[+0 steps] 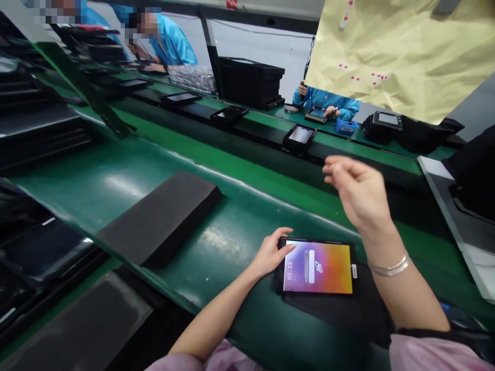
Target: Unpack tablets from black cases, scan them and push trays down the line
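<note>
A tablet (332, 269) with a lit purple-to-orange screen showing 03:23 lies on a black pad (344, 306) in front of me. A small white tag (354, 271) sticks out from its right edge. My left hand (273, 252) grips the tablet's left end, thumb over the front corner and fingers at the top edge. Raised above and to the right of the tablet, my right hand (358, 188) is closed, its fingertips drawn together with the thumb. Whatever is between those fingertips, if anything, cannot be made out. A bracelet circles the right wrist.
A long dark foam block (162, 219) lies on the green bench to the left. Beyond, a dark conveyor carries several devices, including a tablet (301, 135). Black trays (249, 82) are stacked behind it. People in blue work opposite. A yellow sheet (402, 56) hangs at upper right.
</note>
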`<action>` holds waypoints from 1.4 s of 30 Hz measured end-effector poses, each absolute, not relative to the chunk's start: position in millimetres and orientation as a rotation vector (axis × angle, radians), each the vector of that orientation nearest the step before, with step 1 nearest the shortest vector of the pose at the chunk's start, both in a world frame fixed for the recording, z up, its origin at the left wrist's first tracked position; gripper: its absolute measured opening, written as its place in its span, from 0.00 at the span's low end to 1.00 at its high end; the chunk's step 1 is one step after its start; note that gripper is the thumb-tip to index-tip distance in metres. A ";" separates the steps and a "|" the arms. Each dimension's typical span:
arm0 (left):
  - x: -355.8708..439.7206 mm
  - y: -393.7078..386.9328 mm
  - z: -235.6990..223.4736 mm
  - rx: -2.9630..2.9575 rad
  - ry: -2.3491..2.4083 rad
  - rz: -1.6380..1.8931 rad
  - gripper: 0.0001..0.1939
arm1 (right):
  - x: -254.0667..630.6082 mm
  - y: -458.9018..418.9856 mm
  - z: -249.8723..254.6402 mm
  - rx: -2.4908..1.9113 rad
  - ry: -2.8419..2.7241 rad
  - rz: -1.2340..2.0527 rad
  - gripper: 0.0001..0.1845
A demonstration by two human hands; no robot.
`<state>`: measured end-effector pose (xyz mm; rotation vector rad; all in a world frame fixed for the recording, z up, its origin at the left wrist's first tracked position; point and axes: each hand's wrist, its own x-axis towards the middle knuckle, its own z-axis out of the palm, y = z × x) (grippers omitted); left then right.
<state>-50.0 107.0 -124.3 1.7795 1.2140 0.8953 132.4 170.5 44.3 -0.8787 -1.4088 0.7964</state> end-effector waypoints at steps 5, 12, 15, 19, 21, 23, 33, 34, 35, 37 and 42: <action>-49.1 81.0 -101.7 1.963 1.097 1.007 0.17 | 150.6 120.6 12.5 -1.092 -1.954 1.235 0.10; -55.6 68.3 -80.7 2.297 0.937 0.926 0.14 | 159.1 93.2 -4.9 -1.152 -2.139 1.201 0.10; -56.3 65.2 -77.0 2.386 0.939 0.894 0.15 | 157.9 89.0 -8.5 -1.140 -2.151 1.169 0.11; -55.7 62.0 -76.3 2.446 0.938 0.902 0.16 | 153.4 85.7 -10.5 -1.121 -2.171 1.123 0.11; -54.9 61.1 -77.6 2.450 0.928 0.933 0.15 | 151.0 84.5 -11.1 -1.112 -2.188 1.105 0.11; -53.6 60.3 -80.4 2.431 0.911 0.987 0.14 | 149.1 83.4 -11.6 -1.108 -2.196 1.091 0.11; -46.6 48.4 -105.8 2.159 1.045 1.218 0.14 | 139.9 68.4 -16.1 -1.065 -2.202 0.958 0.11; -46.5 47.6 -107.0 2.143 1.048 1.227 0.14 | 139.3 66.8 -16.6 -1.056 -2.203 0.932 0.11; -46.4 47.0 -107.8 2.129 1.048 1.235 0.13 | 138.9 65.8 -17.0 -1.048 -2.200 0.913 0.10; -46.1 46.5 -108.3 2.102 1.035 1.250 0.13 | 138.2 65.7 -17.0 -1.039 -2.187 0.922 0.10; -44.8 46.4 -110.0 2.010 1.027 1.277 0.16 | 135.9 74.5 -12.9 -1.241 -2.102 1.152 0.04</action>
